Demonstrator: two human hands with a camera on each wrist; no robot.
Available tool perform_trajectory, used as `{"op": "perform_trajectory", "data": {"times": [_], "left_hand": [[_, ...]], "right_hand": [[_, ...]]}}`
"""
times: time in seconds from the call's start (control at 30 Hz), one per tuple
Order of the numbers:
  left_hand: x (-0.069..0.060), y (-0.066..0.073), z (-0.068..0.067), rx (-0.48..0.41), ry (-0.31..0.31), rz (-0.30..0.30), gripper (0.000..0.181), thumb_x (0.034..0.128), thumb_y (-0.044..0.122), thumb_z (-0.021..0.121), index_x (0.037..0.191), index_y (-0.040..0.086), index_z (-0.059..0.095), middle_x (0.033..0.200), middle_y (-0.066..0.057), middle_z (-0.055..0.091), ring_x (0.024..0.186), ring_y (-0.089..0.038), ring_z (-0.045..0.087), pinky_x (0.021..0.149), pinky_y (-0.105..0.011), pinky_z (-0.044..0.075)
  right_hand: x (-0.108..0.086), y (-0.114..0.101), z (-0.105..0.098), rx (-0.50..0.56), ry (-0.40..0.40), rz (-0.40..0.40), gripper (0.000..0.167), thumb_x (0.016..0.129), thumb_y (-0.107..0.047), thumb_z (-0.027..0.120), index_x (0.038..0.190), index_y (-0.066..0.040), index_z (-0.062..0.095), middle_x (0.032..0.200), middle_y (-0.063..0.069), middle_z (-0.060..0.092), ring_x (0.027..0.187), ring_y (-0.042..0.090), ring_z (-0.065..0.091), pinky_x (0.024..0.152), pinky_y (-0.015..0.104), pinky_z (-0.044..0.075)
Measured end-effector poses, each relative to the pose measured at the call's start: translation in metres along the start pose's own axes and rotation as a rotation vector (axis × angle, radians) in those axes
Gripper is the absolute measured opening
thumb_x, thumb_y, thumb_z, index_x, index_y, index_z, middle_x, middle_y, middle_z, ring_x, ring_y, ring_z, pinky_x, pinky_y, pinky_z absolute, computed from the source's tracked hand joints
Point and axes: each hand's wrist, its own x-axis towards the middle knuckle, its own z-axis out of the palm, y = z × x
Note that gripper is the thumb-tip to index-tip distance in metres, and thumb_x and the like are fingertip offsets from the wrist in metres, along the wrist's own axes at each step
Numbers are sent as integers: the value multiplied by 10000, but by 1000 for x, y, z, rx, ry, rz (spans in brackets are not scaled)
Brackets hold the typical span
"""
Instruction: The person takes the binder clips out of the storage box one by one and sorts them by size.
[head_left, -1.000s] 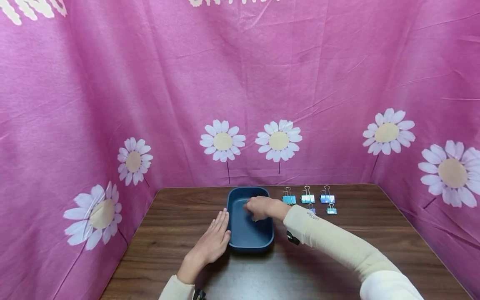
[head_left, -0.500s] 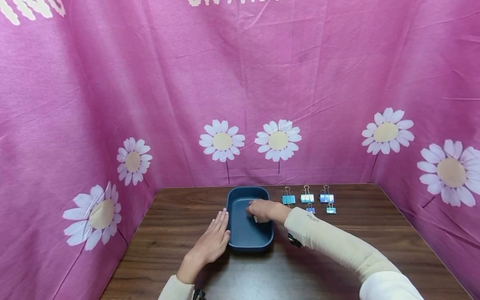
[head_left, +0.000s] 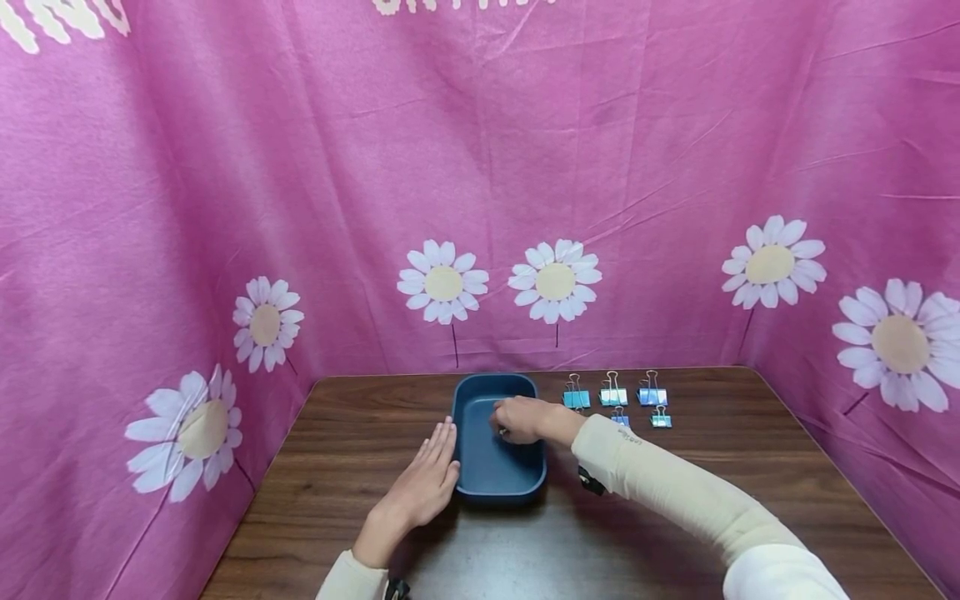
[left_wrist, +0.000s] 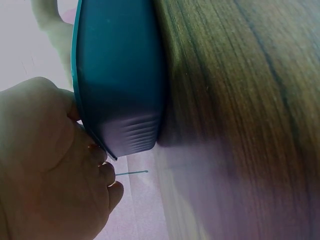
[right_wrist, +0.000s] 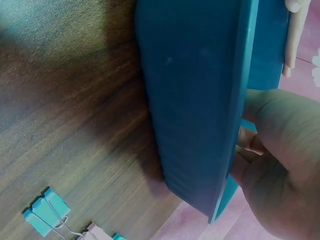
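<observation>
A dark blue rectangular tray stands on the wooden table. Along its left wall lies my left hand, fingers extended together and touching the rim. My right hand reaches over the right rim into the tray, its fingers curled downward. A small shiny thing shows at those fingers; its kind is too small to tell. In the right wrist view the tray wall hides the fingertips. The left wrist view shows the left hand against the tray's outer side.
Right of the tray, binder clips stand in two rows: larger ones, such as a teal clip, a silvery clip and a blue clip, behind smaller ones. The right forearm partly covers the front row. A pink flowered cloth surrounds the table.
My right hand has shifted slightly to the right and toward me within the tray, then slightly back left. The small shiny thing at its fingers shows differently. The left hand and tray stay put.
</observation>
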Motion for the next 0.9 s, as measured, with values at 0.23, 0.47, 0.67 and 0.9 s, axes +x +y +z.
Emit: {"op": "perform_trajectory", "data": {"times": [0.23,0.47,0.67,0.9], "left_hand": [[-1,0,0,-7,-5,-6,610,1158,218,381,1673,-55,203,1784,-192,162,1663,-363,160,1332,-578,236],[-1,1,-1,-11,-9,-9,612,1159,222,378,1676,-51,197,1787,-184,156,1666,-357,152,1334,-579,229],[-1,0,0,-3,1,-4,609,1157,216,378,1673,-56,204,1785,-188,160,1664,-358,160,1330,-578,241],[0,0,0,13,5,2,617,1150,220,395,1670,-58,213,1782,-194,175,1660,-369,175,1322,-590,253]], "right_hand": [[-1,-1,-3,13,43,-19,69,969,-99,759,1015,-145,737,967,-2,672,819,99,631,729,235,576],[-1,3,-6,26,131,-83,128,905,-41,797,920,-153,735,895,-42,675,794,76,633,723,205,568],[-3,5,-8,65,185,-120,154,901,1,771,893,-147,727,856,-36,649,759,60,589,666,168,521],[-7,7,-12,116,262,-139,177,916,39,735,867,-132,729,840,-25,640,733,51,573,619,139,491]]}}
